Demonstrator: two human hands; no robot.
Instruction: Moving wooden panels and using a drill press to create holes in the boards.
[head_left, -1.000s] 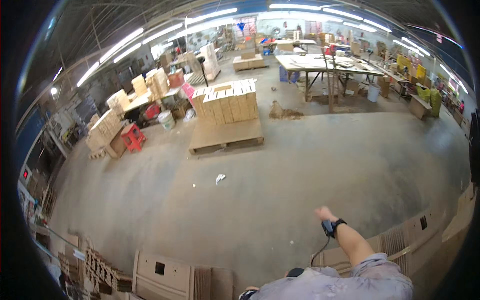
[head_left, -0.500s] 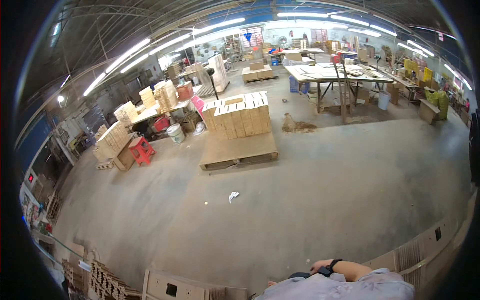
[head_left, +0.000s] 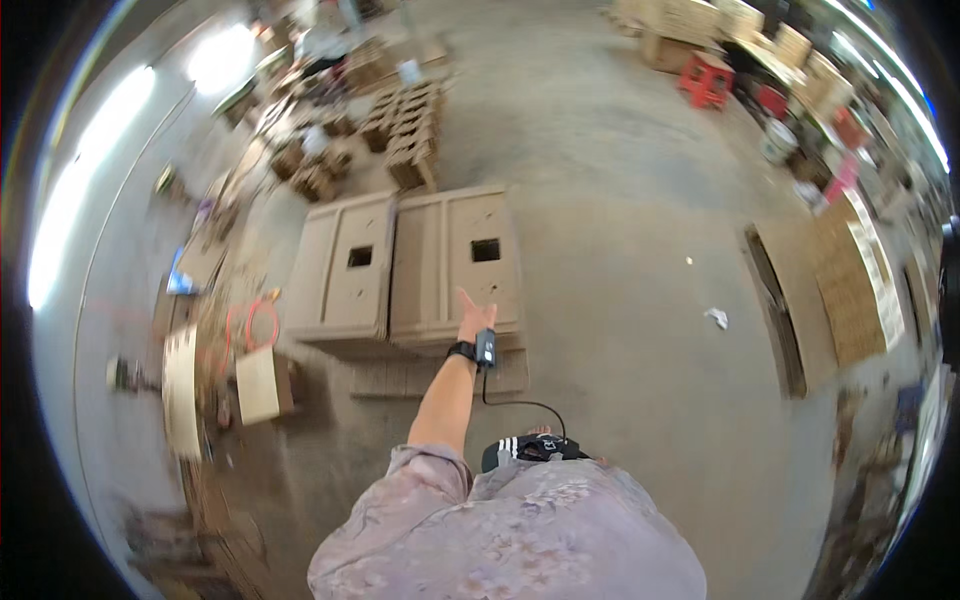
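My left hand [head_left: 475, 320] reaches forward from a short, pale floral sleeve, with a black band and a small dark device [head_left: 486, 347] on the wrist. Its fingers look spread, and nothing shows in them. It is over the near edge of a stack of brown panels [head_left: 425, 280] with a square cutout; whether it touches them I cannot tell. A second stack of similar panels [head_left: 325, 260] stands close beside it on the left. Beneath the right stack, a slatted pallet [head_left: 440, 377] juts out. My right hand is out of view.
Bundles of notched brown pieces [head_left: 412, 130] stand beyond the panels. A pale box [head_left: 262, 385] is at left, near an orange hose [head_left: 262, 320]. Far right are a loaded pallet [head_left: 775, 315], a red stool [head_left: 707, 80] and a white scrap [head_left: 717, 318] on the floor.
The view has swung left and down, from the wide workshop to the panel stacks near me. My left hand now extends over the right stack.
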